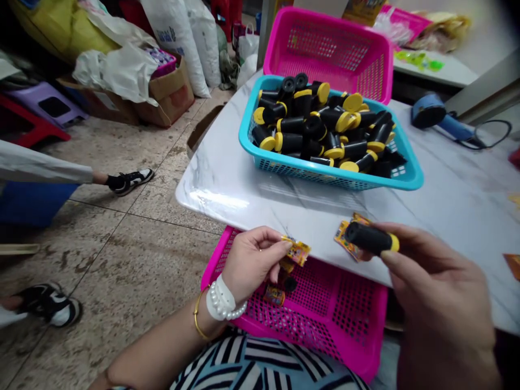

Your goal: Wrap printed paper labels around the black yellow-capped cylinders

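My left hand [254, 260] pinches a small yellow printed label [298, 251] near the table's front edge. Between the thumb and fingers of my right hand [439, 287] lies a black cylinder with a yellow end [369, 238], its black end pointing left. Yellow printed labels [345, 238] rest on the table just beside and partly behind that cylinder. A blue basket [325, 170] on the table holds several black cylinders with yellow caps. Below the table edge, a pink basket [353, 346] on my lap contains a few printed pieces [274, 296].
Behind the blue basket stands another pink basket [280, 43]. A blue tool with a cable [459, 127] lies on the marble-patterned table [215, 179] at the right. Cardboard boxes [170, 97], white sacks and a seated person's legs [44, 162] are at the left.
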